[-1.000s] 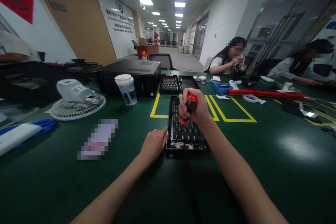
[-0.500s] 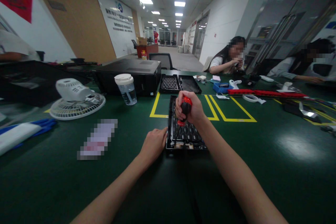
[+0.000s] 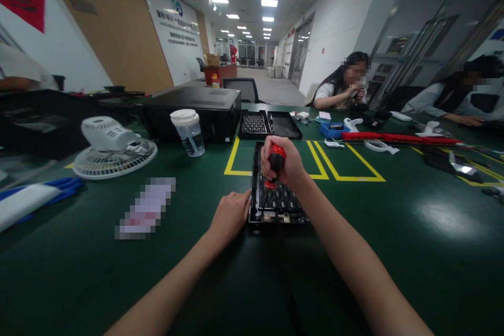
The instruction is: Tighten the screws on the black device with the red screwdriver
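A black open case point(image 3: 284, 198) with rows of dark cell-like shapes inside lies on the green table in front of me. My right hand point(image 3: 292, 158) is wrapped round the red and black handle of a screwdriver point(image 3: 277, 159). Its thin shaft slants down toward the lower left corner of the case; I cannot make out what the tip touches. At the left edge of the case, my left hand point(image 3: 232, 211) is closed against the side wall, fingertips partly hidden. A pale strip with small parts point(image 3: 277, 218) runs along the near edge inside.
Beyond the case lies a similar open case point(image 3: 254, 123) with its lid. Left are a lidded cup point(image 3: 189, 134), a white fan point(image 3: 114, 152) and a blurred flat item point(image 3: 147, 207). To the right are a blue box point(image 3: 331, 130), a tape roll point(image 3: 376, 147) and a seated person point(image 3: 338, 92).
The screwdriver handle and my right hand have shifted very slightly left. My left hand and the case stay almost where they were.
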Available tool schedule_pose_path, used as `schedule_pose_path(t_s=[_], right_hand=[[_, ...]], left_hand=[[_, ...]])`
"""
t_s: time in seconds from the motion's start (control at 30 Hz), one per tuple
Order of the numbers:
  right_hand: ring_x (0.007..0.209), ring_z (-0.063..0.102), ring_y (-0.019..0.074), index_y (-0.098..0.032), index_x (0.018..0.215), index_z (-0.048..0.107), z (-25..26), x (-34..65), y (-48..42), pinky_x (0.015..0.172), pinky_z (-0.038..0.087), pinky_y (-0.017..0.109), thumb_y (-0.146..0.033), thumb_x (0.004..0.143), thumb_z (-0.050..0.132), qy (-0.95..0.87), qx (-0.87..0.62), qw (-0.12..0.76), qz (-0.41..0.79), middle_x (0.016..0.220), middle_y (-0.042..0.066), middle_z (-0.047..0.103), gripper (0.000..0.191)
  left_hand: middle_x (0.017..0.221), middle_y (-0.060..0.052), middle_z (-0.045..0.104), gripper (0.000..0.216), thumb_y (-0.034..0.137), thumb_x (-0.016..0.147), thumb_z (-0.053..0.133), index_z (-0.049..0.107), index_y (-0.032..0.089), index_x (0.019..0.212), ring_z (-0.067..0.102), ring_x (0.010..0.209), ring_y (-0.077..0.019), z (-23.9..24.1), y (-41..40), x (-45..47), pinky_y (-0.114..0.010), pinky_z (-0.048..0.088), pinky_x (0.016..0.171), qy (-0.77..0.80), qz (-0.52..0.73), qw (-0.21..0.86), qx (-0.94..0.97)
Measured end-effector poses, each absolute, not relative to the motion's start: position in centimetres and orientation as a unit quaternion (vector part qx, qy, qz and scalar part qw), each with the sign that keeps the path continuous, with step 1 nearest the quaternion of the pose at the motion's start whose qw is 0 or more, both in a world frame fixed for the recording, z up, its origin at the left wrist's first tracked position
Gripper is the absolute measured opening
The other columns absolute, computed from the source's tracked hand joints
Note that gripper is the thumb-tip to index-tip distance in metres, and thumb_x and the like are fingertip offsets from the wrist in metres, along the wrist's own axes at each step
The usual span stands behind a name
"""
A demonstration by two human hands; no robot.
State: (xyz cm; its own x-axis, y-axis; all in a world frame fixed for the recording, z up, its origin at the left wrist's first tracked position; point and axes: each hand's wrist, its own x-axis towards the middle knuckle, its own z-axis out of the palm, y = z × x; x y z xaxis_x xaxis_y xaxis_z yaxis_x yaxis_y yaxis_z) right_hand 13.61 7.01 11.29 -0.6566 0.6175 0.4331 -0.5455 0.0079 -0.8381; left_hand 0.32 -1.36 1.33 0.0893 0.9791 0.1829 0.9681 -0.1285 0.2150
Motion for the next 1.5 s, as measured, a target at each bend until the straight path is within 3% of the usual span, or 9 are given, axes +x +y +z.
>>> schedule_pose_path(t_s=[0.3,0.67,1.2,1.5], right_hand=[[0.030,0.042,0.0062,-0.015,0.063,0.048,11.3,13.0,6.1,0.029,0.032,0.017,-0.035,0.081,0.039,-0.600,-0.035,0.406,0.689,0.047,-0.004,0.050,0.028],[0.040,0.049,0.0101,-0.012,0.073,0.057,10.9,13.0,6.4,0.040,0.038,0.022,-0.030,0.079,0.029,-0.610,0.038,0.379,0.695,0.055,0.000,0.053,0.034],[0.061,0.061,0.0149,-0.009,0.089,0.060,11.9,15.7,7.4,0.058,0.049,0.029,-0.034,0.082,0.041,-0.670,0.005,0.288,0.684,0.073,0.005,0.060,0.033],[0.067,0.064,0.0154,-0.011,0.094,0.062,12.2,16.4,7.6,0.061,0.052,0.029,-0.032,0.084,0.046,-0.689,-0.021,0.290,0.664,0.077,0.005,0.060,0.028]], left_hand=[[0.102,-0.008,0.064,0.036,0.029,0.090,0.034,0.049,0.020,0.121,0.057,0.094,-0.0181,1.0,-1.2,0.2,-0.030,0.041,0.083,0.660,0.142,0.017,0.737],[0.097,-0.008,0.065,0.035,0.028,0.090,0.033,0.049,0.020,0.120,0.057,0.091,-0.0178,1.0,-1.3,0.3,-0.030,0.041,0.081,0.652,0.143,0.007,0.745],[0.099,-0.008,0.064,0.036,0.028,0.090,0.032,0.047,0.021,0.123,0.057,0.091,-0.0171,1.1,-1.3,0.4,-0.029,0.041,0.082,0.656,0.143,0.016,0.741],[0.094,-0.007,0.064,0.035,0.028,0.090,0.032,0.048,0.021,0.121,0.057,0.087,-0.0170,1.1,-1.2,0.5,-0.029,0.041,0.080,0.655,0.145,0.015,0.742]])
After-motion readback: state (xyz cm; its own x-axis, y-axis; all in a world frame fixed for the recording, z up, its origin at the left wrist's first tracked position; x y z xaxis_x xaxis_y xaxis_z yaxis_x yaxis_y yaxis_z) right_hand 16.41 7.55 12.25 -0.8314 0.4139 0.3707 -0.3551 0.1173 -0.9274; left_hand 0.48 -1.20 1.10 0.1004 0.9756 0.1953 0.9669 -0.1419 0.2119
